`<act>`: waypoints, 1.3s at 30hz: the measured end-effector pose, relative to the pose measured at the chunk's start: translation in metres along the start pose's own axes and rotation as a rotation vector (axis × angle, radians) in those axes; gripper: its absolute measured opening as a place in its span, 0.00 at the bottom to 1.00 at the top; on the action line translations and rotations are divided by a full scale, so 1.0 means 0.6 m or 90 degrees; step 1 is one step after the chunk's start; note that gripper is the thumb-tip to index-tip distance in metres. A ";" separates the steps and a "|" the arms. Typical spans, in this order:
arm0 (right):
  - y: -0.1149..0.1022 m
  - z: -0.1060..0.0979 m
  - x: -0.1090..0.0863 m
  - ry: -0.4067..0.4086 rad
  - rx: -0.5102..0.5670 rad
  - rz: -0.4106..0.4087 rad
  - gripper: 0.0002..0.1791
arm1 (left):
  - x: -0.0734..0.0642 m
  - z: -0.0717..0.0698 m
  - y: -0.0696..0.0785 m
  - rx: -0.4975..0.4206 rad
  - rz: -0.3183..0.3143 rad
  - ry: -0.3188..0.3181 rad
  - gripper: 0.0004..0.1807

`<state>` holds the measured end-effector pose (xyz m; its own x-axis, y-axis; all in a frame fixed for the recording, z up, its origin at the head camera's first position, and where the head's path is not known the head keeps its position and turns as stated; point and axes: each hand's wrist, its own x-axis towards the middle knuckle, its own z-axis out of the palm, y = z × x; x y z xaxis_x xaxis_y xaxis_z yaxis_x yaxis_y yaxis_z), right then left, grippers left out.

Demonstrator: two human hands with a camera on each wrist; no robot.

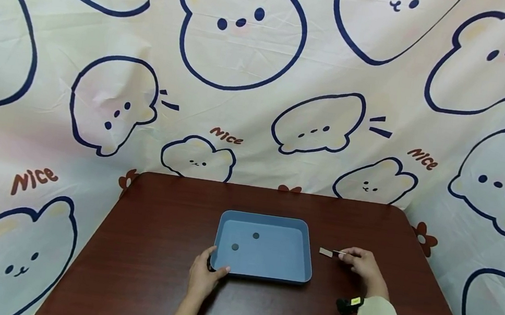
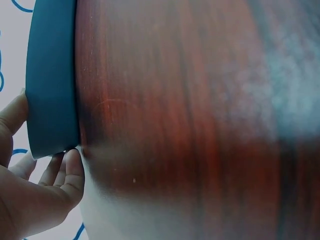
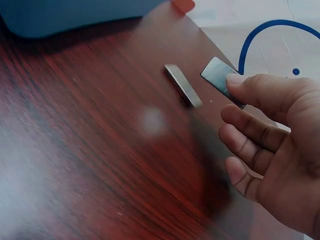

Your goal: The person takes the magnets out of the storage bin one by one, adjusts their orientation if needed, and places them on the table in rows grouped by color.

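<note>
A shallow blue tray (image 1: 273, 257) lies on the brown table, with two small dark round discs (image 1: 235, 247) on its floor. My left hand (image 1: 205, 275) grips the tray's near left corner, thumb along the front wall and fingers at the left side. To the right of the tray, my right hand (image 1: 365, 270) pinches a small flat rectangular metal plate (image 3: 216, 74) between thumb and forefinger, the other fingers loosely bent. A second metal plate (image 3: 183, 86), silvery and bar-like, rests on the table just beyond those fingertips.
The dark wood table (image 1: 154, 229) has a glossy top. Behind it and along both sides hangs a pale cloth (image 1: 257, 116) printed with bear outlines. A black wrist device (image 1: 349, 306) with a yellow label sits at my right sleeve.
</note>
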<state>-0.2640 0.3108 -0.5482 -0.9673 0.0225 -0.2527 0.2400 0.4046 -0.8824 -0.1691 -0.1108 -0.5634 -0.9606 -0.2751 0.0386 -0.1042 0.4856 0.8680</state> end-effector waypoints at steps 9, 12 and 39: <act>-0.007 -0.015 -0.002 -0.008 -0.002 -0.005 0.12 | 0.002 0.004 0.000 -0.003 -0.006 0.003 0.37; -0.011 -0.011 -0.003 -0.006 -0.002 -0.005 0.12 | 0.002 0.002 0.000 -0.001 -0.005 0.000 0.36; -0.017 -0.015 -0.012 0.010 0.045 -0.036 0.10 | 0.000 0.005 -0.001 0.002 -0.009 0.000 0.37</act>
<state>-0.2603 0.3148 -0.5340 -0.9804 0.0169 -0.1961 0.1901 0.3405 -0.9208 -0.1698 -0.1089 -0.5653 -0.9590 -0.2822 0.0273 -0.1178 0.4842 0.8670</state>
